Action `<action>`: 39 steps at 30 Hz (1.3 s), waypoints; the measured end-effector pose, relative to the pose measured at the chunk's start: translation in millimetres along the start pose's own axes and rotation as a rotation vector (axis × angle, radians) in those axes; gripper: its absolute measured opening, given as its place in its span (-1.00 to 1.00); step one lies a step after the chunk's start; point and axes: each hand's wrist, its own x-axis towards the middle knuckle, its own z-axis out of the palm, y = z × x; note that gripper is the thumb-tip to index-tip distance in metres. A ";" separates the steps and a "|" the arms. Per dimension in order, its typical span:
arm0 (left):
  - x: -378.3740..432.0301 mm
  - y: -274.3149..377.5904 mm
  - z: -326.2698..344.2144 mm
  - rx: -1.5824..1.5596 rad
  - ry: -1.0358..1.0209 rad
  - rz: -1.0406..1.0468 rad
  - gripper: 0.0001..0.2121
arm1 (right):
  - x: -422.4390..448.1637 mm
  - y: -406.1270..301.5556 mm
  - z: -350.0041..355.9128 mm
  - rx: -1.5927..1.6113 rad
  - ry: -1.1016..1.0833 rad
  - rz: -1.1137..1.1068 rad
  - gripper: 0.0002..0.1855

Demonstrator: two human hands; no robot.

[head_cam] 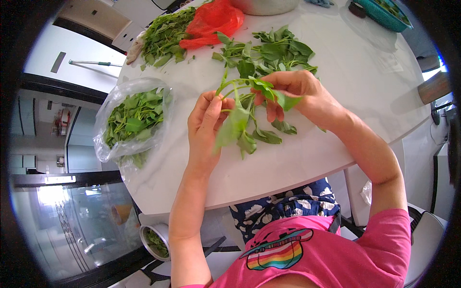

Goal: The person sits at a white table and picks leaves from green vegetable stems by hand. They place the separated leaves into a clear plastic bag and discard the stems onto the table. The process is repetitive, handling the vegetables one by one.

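Pinched between the thumb and fingers of my left hand [205, 117] are the stems of a leafy green sprig [236, 86], which arches over to the right. My right hand [295, 91] grips the leafy end of the same sprig. One leaf near the left hand is blurred. Under and beyond both hands spreads a loose pile of leafy greens [277, 50] on the white table. To the left, a clear plastic bag [102, 126] lies with its mouth wide, full of greens [138, 111].
At the far left sits a heap of greens [164, 39] beside a red plastic bag [216, 23]. A metal pot [266, 7] and a teal basin [381, 16] stand at the back of the white table [353, 72]. Below the table's left edge is a bin [167, 237] with greens inside.
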 end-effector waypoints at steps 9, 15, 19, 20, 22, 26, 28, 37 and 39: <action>3.2 -0.8 -5.2 -0.041 -0.043 0.073 -0.85 | -1.0 -15.3 -2.9 0.313 0.073 0.127 -0.56; 5.1 -7.0 -10.2 0.003 0.010 0.072 -0.85 | -2.0 -9.4 -1.8 0.130 0.104 0.085 -0.70; 4.3 -2.4 -5.5 -0.156 0.020 0.047 -0.85 | -1.5 2.2 1.5 -0.115 0.155 -0.121 -0.67; 5.2 -2.1 -5.5 -0.119 0.026 0.048 -0.85 | -1.2 1.9 1.4 -0.256 0.193 -0.206 -0.68; 6.1 -1.6 -6.2 -0.048 0.040 0.049 -0.85 | -1.2 1.0 2.1 -0.537 0.269 -0.373 -0.68; 3.3 3.6 2.1 -0.004 0.057 0.061 -0.85 | -2.6 -10.5 1.4 -0.258 0.259 -0.276 -0.64; 3.5 1.7 0.2 0.007 0.036 0.048 -0.85 | -2.1 -9.4 1.4 -0.247 0.272 -0.318 -0.62; 4.9 -0.7 -1.5 0.074 -0.053 0.030 -0.83 | -2.0 -5.3 -0.5 -0.099 0.272 -0.177 -0.67; 3.1 1.0 2.0 0.063 -0.030 0.017 -0.82 | -1.3 -4.7 -2.1 -0.028 0.262 -0.170 -0.68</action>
